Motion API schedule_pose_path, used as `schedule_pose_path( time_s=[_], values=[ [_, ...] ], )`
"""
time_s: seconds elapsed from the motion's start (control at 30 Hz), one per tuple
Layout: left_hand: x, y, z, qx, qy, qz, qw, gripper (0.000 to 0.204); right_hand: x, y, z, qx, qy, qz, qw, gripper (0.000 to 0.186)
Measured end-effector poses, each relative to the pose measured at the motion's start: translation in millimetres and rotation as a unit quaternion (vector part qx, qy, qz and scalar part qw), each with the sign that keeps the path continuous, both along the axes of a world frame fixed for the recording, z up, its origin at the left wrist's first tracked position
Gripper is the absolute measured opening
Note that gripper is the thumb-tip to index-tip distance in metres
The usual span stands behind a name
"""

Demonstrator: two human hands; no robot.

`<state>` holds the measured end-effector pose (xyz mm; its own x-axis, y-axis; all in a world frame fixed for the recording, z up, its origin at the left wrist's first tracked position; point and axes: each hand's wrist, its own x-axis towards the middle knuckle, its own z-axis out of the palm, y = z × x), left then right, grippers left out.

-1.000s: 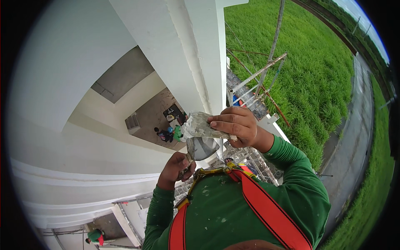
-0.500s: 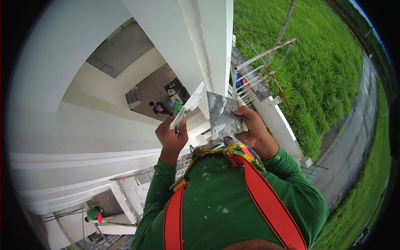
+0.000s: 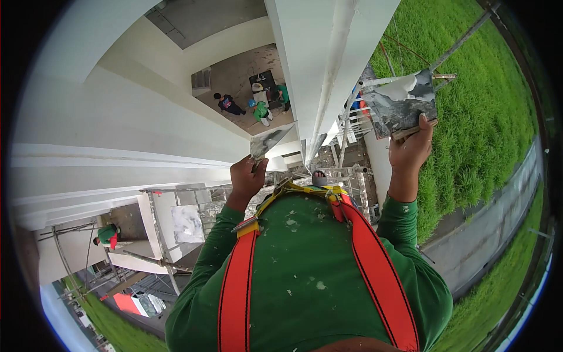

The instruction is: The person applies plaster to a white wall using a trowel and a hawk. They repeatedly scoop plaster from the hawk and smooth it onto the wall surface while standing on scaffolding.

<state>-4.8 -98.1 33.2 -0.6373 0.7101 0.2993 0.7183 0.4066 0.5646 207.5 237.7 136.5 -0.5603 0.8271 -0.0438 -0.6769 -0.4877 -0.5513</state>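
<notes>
My left hand point(image 3: 246, 179) is closed on a smaller metal putty knife point(image 3: 265, 142), its smeared blade raised beside the white column point(image 3: 311, 53). My right hand point(image 3: 410, 149) grips a square metal plastering blade point(image 3: 394, 110) with white and grey compound on it, held out over the railing side at the right, apart from the knife. A pale groove point(image 3: 333, 64) runs along the column. A red and yellow harness point(image 3: 381, 276) crosses my green, paint-spotted shirt.
Far below at the upper left, several people point(image 3: 260, 111) gather around a dark table. Another person point(image 3: 107, 236) works at the lower left among scaffolding point(image 3: 170, 270). A smeared board point(image 3: 186, 224) lies below my left arm. Scaffold poles point(image 3: 463, 38) stand before grass and a road point(image 3: 487, 234).
My right hand has swung up and to the right with the square blade, parting from the knife. My left hand has risen slightly from its position a second ago. The view has shifted.
</notes>
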Motion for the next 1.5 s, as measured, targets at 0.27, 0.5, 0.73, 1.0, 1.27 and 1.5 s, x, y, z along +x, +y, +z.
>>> schedule_pose_path(
  time_s=[0.27, 0.5, 0.73, 1.0, 1.27, 1.5],
  values=[
    [28.4, -19.1, -30.8, 0.001, -0.155, 0.126, 0.980, 0.024, 3.7, -13.5, -29.6, 0.031, -0.179, 0.201, 0.963, 0.020],
    [39.3, -25.7, -44.7, -0.065, -0.142, 0.098, 0.983, 0.033, -5.7, 0.4, 17.9, 0.067, 0.066, 0.078, 0.992, 0.070],
    [50.1, -23.5, -33.7, -0.126, -0.129, 0.078, 0.981, 0.033, -9.5, 25.4, 72.9, 0.183, 0.106, -0.070, 0.975, 0.061],
    [64.8, -30.4, -36.1, -0.187, -0.141, 0.119, 0.965, 0.027, -68.1, 50.0, 60.3, 0.344, -0.017, -0.172, 0.923, 0.060],
    [82.9, -33.2, -41.7, -0.124, -0.202, 0.168, 0.957, 0.023, -123.3, 80.5, 67.1, 0.537, -0.103, -0.236, 0.803, 0.073],
    [96.5, -39.5, -38.7, -0.108, -0.221, 0.194, 0.950, 0.021, -147.3, 73.4, 69.5, 0.565, -0.159, -0.262, 0.766, 0.084]
  ],
)
